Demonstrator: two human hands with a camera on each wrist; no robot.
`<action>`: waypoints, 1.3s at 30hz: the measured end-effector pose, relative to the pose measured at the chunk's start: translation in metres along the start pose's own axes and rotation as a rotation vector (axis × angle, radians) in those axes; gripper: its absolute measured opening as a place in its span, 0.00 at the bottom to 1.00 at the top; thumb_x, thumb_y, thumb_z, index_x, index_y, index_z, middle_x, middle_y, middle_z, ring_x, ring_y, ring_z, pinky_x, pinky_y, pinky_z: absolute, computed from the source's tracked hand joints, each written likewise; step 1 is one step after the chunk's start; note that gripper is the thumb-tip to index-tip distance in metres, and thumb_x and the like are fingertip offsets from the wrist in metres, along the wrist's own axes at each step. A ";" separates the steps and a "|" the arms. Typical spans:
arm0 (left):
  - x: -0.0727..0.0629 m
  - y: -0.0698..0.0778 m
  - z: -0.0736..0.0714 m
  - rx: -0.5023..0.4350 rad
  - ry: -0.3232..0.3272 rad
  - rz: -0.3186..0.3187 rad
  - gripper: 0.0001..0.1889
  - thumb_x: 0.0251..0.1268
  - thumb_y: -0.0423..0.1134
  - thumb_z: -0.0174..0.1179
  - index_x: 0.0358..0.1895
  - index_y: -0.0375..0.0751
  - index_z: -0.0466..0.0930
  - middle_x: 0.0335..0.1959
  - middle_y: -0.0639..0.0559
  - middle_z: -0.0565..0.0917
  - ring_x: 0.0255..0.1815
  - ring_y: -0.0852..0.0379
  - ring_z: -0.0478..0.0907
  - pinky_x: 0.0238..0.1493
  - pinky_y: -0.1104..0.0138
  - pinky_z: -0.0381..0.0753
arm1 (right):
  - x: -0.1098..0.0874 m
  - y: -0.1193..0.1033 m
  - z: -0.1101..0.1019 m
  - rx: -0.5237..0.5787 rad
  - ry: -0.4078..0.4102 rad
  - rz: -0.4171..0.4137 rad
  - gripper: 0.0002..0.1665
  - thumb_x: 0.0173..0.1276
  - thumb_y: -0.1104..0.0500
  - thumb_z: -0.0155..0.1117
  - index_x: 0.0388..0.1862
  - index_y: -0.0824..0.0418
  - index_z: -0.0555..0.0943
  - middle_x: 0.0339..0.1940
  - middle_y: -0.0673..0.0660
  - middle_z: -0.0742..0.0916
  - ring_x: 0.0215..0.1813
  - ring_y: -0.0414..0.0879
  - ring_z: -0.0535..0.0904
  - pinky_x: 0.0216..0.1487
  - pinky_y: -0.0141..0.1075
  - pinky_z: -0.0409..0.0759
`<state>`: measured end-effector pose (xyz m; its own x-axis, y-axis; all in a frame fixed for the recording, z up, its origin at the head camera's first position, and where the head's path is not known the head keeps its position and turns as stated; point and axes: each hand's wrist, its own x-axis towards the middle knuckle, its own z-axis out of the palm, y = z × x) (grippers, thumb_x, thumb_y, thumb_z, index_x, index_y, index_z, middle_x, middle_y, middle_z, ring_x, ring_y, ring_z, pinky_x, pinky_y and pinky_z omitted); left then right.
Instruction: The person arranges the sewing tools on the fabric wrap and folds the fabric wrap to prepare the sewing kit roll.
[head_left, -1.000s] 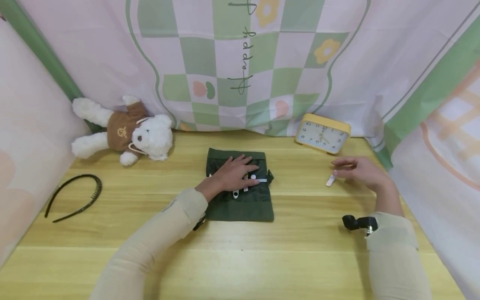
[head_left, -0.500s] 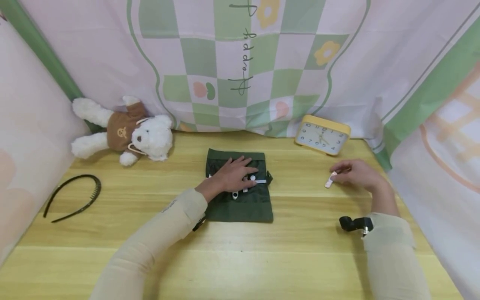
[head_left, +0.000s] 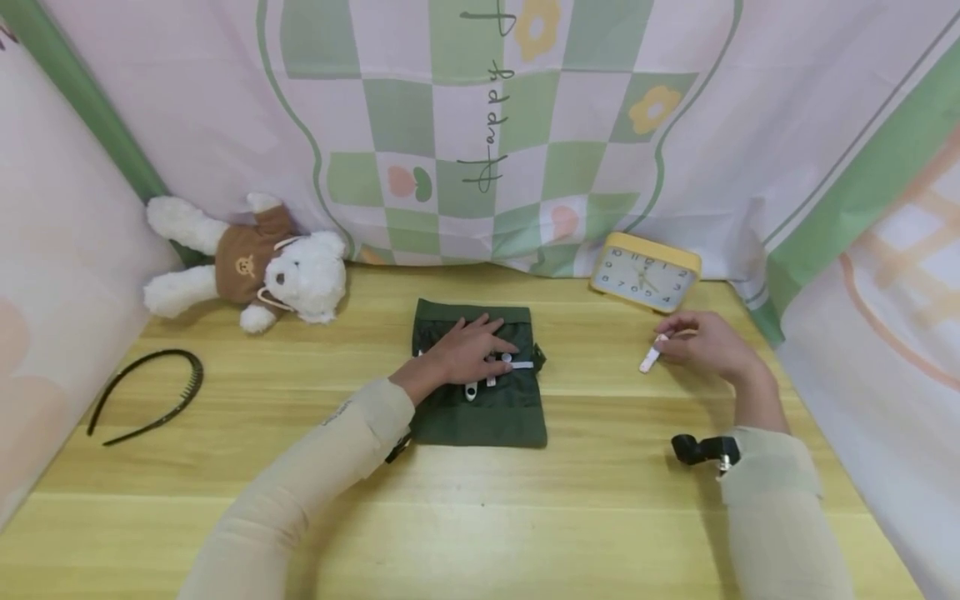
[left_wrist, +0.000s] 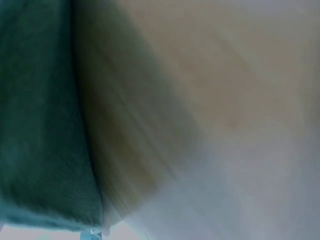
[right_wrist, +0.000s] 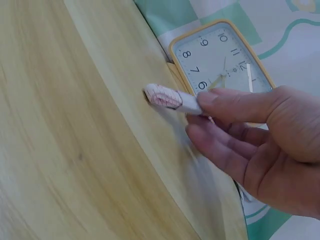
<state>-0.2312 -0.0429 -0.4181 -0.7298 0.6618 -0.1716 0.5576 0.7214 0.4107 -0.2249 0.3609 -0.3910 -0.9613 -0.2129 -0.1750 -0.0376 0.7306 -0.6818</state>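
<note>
My left hand (head_left: 467,352) lies spread across a dark green fabric pouch (head_left: 480,427) at the middle of the table, fingers straight. Small white items, among them one with a black dot (head_left: 471,391) and a pale strip (head_left: 522,365), show from under the hand; the rest are covered. In the left wrist view only the green cloth (left_wrist: 45,125) and blurred wood appear. At the right, my right hand (head_left: 708,346) pinches a small white stick-shaped thing (right_wrist: 167,97) with a pink-patterned end between thumb and fingers, held close over the wood.
A yellow-framed clock (head_left: 645,271) leans at the back, just behind my right hand. On the left are a white plush bear (head_left: 255,262) in a brown top and a black headband (head_left: 197,375). Patterned cloth (head_left: 487,167) hangs along the back of the wooden table (head_left: 480,533).
My right hand has moved a little to the left with the white stick-shaped thing, which now shows more of its length. The left hand stays on the pouch.
</note>
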 end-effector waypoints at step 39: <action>0.004 0.001 -0.002 -0.069 0.010 0.011 0.15 0.76 0.47 0.60 0.61 0.57 0.85 0.82 0.47 0.55 0.83 0.42 0.42 0.75 0.35 0.39 | 0.041 -0.067 0.043 0.386 0.058 -0.135 0.22 0.73 0.63 0.67 0.59 0.76 0.78 0.46 0.63 0.86 0.38 0.43 0.87 0.46 0.43 0.86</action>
<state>-0.2340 -0.0398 -0.4165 -0.7274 0.6677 -0.1581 0.5374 0.6976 0.4738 -0.2500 0.2747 -0.3830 -0.9689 -0.2451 -0.0330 -0.0698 0.3993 -0.9141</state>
